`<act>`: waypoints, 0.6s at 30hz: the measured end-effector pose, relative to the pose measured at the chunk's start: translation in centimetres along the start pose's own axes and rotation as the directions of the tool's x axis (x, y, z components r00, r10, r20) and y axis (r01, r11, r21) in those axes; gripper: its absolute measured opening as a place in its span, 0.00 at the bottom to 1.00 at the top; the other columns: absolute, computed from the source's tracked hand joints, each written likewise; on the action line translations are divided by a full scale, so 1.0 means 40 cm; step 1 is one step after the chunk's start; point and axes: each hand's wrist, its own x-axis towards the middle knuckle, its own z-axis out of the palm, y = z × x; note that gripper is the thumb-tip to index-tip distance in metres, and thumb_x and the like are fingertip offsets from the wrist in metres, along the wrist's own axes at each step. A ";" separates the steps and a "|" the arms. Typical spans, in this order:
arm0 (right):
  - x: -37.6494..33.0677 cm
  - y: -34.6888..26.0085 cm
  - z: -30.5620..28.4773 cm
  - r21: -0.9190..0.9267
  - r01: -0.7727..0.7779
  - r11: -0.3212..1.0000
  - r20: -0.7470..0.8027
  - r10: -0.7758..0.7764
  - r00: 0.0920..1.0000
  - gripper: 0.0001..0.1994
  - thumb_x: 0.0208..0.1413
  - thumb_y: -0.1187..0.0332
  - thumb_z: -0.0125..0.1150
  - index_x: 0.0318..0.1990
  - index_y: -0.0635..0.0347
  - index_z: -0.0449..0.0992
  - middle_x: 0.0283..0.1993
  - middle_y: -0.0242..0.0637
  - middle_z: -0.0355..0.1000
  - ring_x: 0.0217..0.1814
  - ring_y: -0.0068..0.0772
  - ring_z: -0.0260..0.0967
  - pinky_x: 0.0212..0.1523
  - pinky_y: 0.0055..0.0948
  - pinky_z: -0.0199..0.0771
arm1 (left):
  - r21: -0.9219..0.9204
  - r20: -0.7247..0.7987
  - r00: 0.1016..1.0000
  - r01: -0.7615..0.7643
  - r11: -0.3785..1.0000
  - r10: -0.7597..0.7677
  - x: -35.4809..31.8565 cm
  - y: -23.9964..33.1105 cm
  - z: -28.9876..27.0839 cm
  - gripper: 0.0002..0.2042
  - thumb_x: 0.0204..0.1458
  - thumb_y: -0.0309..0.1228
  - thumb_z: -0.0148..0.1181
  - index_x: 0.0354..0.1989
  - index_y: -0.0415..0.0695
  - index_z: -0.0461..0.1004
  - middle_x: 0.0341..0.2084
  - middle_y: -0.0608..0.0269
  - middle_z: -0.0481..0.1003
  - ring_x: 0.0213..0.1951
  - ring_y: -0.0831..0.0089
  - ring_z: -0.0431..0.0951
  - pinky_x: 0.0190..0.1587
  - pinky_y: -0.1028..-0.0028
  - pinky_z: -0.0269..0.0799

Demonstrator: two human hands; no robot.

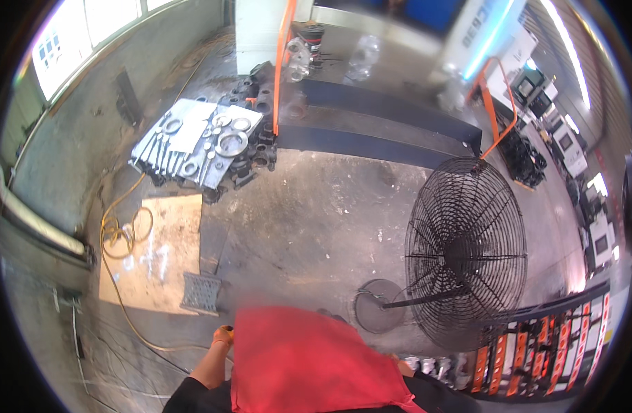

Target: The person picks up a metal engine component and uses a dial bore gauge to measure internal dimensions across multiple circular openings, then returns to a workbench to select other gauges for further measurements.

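A red apron-like cloth (295, 361) covers my front at the bottom middle, its far edge smeared by blur. My left hand (223, 335) is at the cloth's left edge, fingers curled closed and partly orange. Whatever they hold, if anything, does not show. On the right, a bit of my right forearm (402, 367) appears beside the cloth. The cloth hides my right hand and its fingers. A grey slotted metal plate (201, 293) lies on the floor just ahead of my left hand.
A large black caged fan (467, 255) stands at right on a round base (379, 305). Ahead left, a table (145, 146) bears metal rings and rods. A yellow hose (123, 303) loops over a tan board (171, 241). Orange-and-black racks (536, 351) stand lower right.
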 end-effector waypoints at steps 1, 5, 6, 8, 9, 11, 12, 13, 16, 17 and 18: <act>0.022 -0.071 -0.016 0.045 -0.001 0.999 -0.013 0.001 1.000 0.19 0.63 0.54 0.53 0.50 0.55 0.82 0.47 0.46 0.80 0.51 0.38 0.78 0.50 0.37 0.75 | 0.117 0.022 1.000 0.002 0.993 -0.005 -0.036 0.151 -0.056 0.24 0.49 0.49 0.65 0.45 0.40 0.81 0.41 0.50 0.83 0.48 0.58 0.82 0.53 0.64 0.75; 0.267 -0.194 -0.095 -0.015 0.064 0.998 -0.027 -0.065 0.998 0.25 0.60 0.44 0.56 0.50 0.57 0.81 0.43 0.48 0.81 0.46 0.40 0.79 0.46 0.38 0.74 | 0.075 -0.102 0.972 -0.207 0.975 0.214 0.104 0.336 -0.125 0.22 0.51 0.48 0.64 0.46 0.44 0.82 0.40 0.50 0.83 0.47 0.55 0.82 0.51 0.63 0.76; 0.338 -0.256 -0.138 -0.113 0.110 0.988 -0.021 -0.113 0.993 0.27 0.59 0.42 0.56 0.52 0.56 0.80 0.44 0.49 0.81 0.48 0.42 0.79 0.47 0.39 0.74 | 0.020 -0.152 0.963 -0.222 0.975 0.223 0.182 0.313 -0.123 0.21 0.51 0.47 0.63 0.46 0.45 0.82 0.40 0.49 0.83 0.47 0.54 0.82 0.51 0.62 0.76; 0.475 -0.281 -0.183 -0.184 0.130 0.974 -0.108 -0.151 0.983 0.28 0.59 0.43 0.55 0.49 0.61 0.82 0.46 0.50 0.81 0.51 0.49 0.78 0.49 0.41 0.75 | -0.462 0.013 1.000 0.025 0.886 -0.021 0.132 0.570 -0.166 0.19 0.51 0.45 0.62 0.46 0.47 0.82 0.41 0.47 0.82 0.47 0.54 0.82 0.50 0.60 0.77; 0.551 -0.279 -0.195 -0.178 0.117 0.977 -0.168 -0.147 0.975 0.29 0.59 0.42 0.53 0.47 0.60 0.82 0.46 0.51 0.80 0.53 0.51 0.78 0.51 0.41 0.75 | -0.257 -0.067 0.997 -0.047 0.965 0.031 0.118 0.633 -0.191 0.19 0.51 0.45 0.62 0.45 0.46 0.82 0.40 0.48 0.82 0.45 0.55 0.83 0.49 0.60 0.77; 0.687 -0.368 -0.248 -0.208 0.134 0.969 -0.154 -0.168 0.974 0.28 0.59 0.42 0.54 0.47 0.61 0.83 0.46 0.52 0.80 0.53 0.52 0.78 0.52 0.41 0.75 | 0.065 -0.196 0.975 -0.094 0.993 0.105 0.172 0.671 -0.233 0.17 0.51 0.44 0.63 0.42 0.45 0.83 0.40 0.49 0.83 0.44 0.55 0.83 0.48 0.61 0.78; 0.740 -0.422 -0.277 -0.230 0.149 0.962 -0.128 -0.182 0.975 0.28 0.58 0.43 0.55 0.47 0.61 0.83 0.46 0.52 0.80 0.53 0.52 0.77 0.52 0.42 0.75 | 0.147 -0.234 0.966 -0.080 0.986 0.113 0.195 0.637 -0.217 0.17 0.51 0.44 0.63 0.41 0.46 0.83 0.40 0.50 0.83 0.44 0.55 0.83 0.48 0.61 0.78; 0.798 -0.491 -0.321 -0.256 0.178 0.950 -0.119 -0.213 0.970 0.28 0.58 0.43 0.55 0.47 0.61 0.83 0.46 0.52 0.80 0.53 0.52 0.77 0.53 0.42 0.74 | 0.228 -0.267 0.953 -0.082 0.970 0.143 0.239 0.633 -0.206 0.16 0.50 0.44 0.63 0.39 0.46 0.84 0.41 0.51 0.83 0.44 0.55 0.84 0.48 0.61 0.78; 0.935 -0.710 -0.455 -0.318 0.281 0.906 -0.049 -0.311 0.949 0.28 0.57 0.43 0.57 0.47 0.62 0.83 0.46 0.54 0.80 0.54 0.53 0.77 0.54 0.43 0.74 | 0.394 -0.062 0.975 0.222 0.892 -0.215 0.288 0.484 -0.171 0.10 0.48 0.35 0.67 0.39 0.50 0.85 0.40 0.54 0.83 0.46 0.58 0.83 0.45 0.63 0.79; 0.981 -0.803 -0.504 -0.323 0.325 0.889 -0.017 -0.349 0.937 0.28 0.57 0.44 0.57 0.47 0.62 0.83 0.46 0.54 0.80 0.54 0.53 0.77 0.55 0.43 0.73 | 0.650 0.049 0.962 0.174 0.739 -0.270 0.285 0.428 -0.156 0.10 0.48 0.34 0.67 0.38 0.51 0.85 0.40 0.57 0.84 0.46 0.59 0.84 0.44 0.63 0.80; 1.020 -0.875 -0.595 -0.333 0.337 0.881 -0.050 -0.373 0.926 0.28 0.57 0.44 0.57 0.46 0.62 0.83 0.46 0.55 0.79 0.54 0.53 0.77 0.56 0.43 0.73 | 0.715 0.082 0.985 0.050 0.698 -0.155 0.277 0.457 -0.143 0.09 0.48 0.33 0.67 0.38 0.51 0.86 0.40 0.60 0.84 0.45 0.61 0.84 0.43 0.63 0.80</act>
